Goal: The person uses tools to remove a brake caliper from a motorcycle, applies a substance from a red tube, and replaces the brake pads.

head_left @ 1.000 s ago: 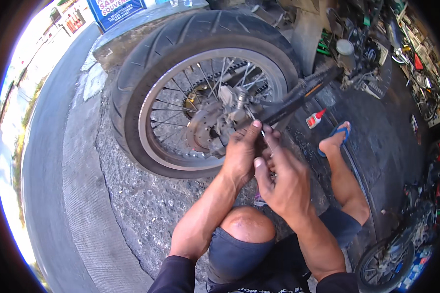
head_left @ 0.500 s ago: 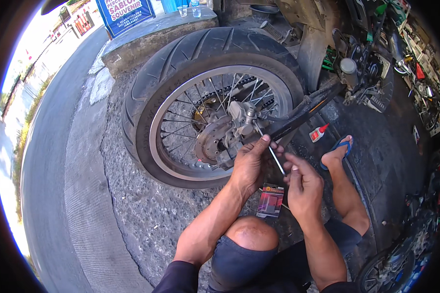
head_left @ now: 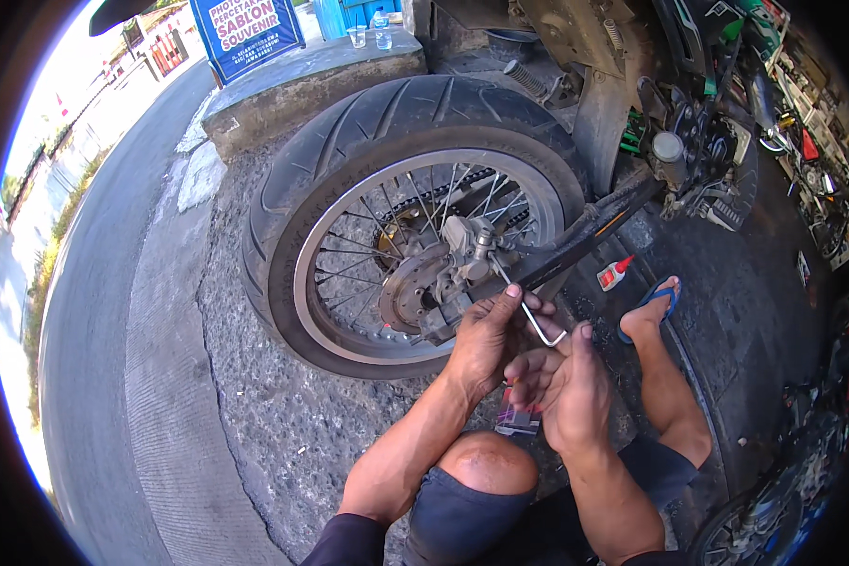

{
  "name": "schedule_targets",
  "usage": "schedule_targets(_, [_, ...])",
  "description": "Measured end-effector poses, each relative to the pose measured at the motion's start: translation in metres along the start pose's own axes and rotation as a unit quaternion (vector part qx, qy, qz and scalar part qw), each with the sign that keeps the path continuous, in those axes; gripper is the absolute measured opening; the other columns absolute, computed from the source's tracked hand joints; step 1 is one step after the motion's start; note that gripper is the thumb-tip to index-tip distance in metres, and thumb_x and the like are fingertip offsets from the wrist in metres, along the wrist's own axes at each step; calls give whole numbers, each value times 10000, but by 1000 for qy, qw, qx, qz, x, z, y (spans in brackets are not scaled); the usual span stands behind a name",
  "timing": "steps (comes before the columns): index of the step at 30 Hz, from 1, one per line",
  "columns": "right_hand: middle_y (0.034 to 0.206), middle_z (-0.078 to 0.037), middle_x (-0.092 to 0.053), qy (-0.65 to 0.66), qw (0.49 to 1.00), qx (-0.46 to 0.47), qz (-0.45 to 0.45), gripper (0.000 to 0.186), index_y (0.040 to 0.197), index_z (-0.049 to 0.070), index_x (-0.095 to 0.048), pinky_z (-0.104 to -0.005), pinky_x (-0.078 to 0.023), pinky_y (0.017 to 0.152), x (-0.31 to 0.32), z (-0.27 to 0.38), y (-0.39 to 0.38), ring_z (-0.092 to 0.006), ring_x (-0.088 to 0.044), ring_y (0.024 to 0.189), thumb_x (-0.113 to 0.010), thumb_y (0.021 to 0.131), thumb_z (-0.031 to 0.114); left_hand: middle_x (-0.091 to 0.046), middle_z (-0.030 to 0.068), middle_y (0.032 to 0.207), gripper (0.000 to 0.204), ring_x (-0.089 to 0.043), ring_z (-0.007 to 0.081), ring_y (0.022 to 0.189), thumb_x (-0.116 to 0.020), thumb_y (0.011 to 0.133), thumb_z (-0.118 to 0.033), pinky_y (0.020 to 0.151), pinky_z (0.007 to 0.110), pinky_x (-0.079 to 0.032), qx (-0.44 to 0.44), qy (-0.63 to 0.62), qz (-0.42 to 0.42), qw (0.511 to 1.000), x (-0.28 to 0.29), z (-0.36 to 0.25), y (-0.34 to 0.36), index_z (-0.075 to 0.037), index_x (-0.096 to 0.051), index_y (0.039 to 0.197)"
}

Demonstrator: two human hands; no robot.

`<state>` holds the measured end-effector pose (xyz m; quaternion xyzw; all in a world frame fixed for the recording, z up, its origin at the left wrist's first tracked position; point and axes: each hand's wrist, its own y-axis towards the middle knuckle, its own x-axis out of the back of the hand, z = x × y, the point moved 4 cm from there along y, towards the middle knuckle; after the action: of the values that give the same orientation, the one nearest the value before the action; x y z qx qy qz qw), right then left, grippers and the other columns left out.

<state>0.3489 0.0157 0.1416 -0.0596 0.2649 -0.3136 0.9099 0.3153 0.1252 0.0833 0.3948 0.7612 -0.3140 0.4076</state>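
My left hand (head_left: 486,344) is closed on a slim metal hex key (head_left: 535,319), thumb on top, just below the brake caliper (head_left: 472,245) of a motorcycle's rear wheel. The key's upper end reaches up toward the caliper; whether it sits in a bolt I cannot make out. Its bent end points out over my right hand (head_left: 566,396), which is turned palm inward with thumb raised and fingers loosely curved apart, holding nothing visible. The brake disc (head_left: 406,292) is behind the caliper. A small flat package (head_left: 519,420) lies on the ground, partly hidden by my right hand.
The tyre (head_left: 283,208) and swingarm (head_left: 585,236) fill the middle. A red-capped white bottle (head_left: 613,274) lies beside my sandalled foot (head_left: 651,311). A concrete step (head_left: 302,99) carries two clear cups; a road (head_left: 94,358) runs left; parts and another motorcycle crowd the right.
My right hand has turned over and opened, dropping away from the key. The key's bent end now shows. My left hand sits lower in the picture, as does the wheel.
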Motion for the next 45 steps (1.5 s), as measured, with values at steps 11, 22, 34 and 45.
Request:
schedule_targets(11, [861,-101,-712,-587,729,348,-55,97,993,-26,-620,-351,-530,578,8,14,4,-215,-674,610,-582,919,22,-670,158,973,337,-647,211,748,-523,1022,-326,603,328,-550,-14,16,0,1000,5,1,4,-2,-601,974])
schedule_targets(22, [713,-123,-689,-503,820,261,-84,252,918,-16,-637,-348,-495,483,-8,26,4,-223,-668,541,-632,959,232,-653,166,1012,298,-648,258,912,-546,1009,-294,833,399,-552,-6,-8,21,1000,6,1,-2,-6,-598,956])
schedule_targets(34, [859,-136,-714,-587,748,308,-40,104,1001,-21,-623,-434,-550,643,-1,14,4,-307,-682,637,-580,916,21,-677,151,948,327,-648,213,800,-558,1006,-321,703,345,-554,-6,-6,-17,1000,14,3,1,-1,-607,957])
schedule_targets(45, [742,-110,-671,91,990,-103,-24,420,1009,25,-623,-278,-509,465,8,-11,12,-181,-623,516,-475,1024,419,-682,165,970,316,-633,204,796,-558,1006,-302,691,330,-556,5,30,-14,999,-2,-6,-3,10,-606,997])
